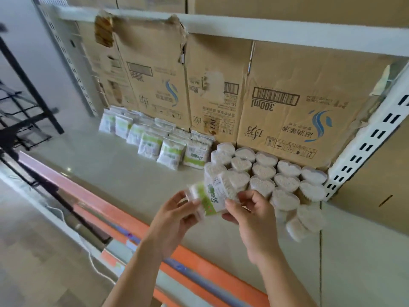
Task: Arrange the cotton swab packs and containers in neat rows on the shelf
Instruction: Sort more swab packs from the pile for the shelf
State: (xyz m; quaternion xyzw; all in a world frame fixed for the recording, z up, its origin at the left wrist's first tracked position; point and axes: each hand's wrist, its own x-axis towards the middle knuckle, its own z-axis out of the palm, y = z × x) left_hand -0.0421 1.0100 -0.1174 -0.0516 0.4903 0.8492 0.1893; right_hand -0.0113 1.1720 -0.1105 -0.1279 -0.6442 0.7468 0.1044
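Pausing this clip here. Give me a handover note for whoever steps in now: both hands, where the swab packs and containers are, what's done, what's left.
Left hand and right hand both grip one green-labelled swab container above the shelf, before the container block.
Bagged packs stand in a row along the cardboard backing, left.
Done: container block in upright rows, right; front-right ones look out of line.
Left: place the held one, straighten front right.

Flattened cardboard boxes (287,103) with upside-down print line the back; a torn flap (104,32) hangs at upper left. A black metal rack (33,88) stands left, a white cable (90,255) trails over the floor (33,273)
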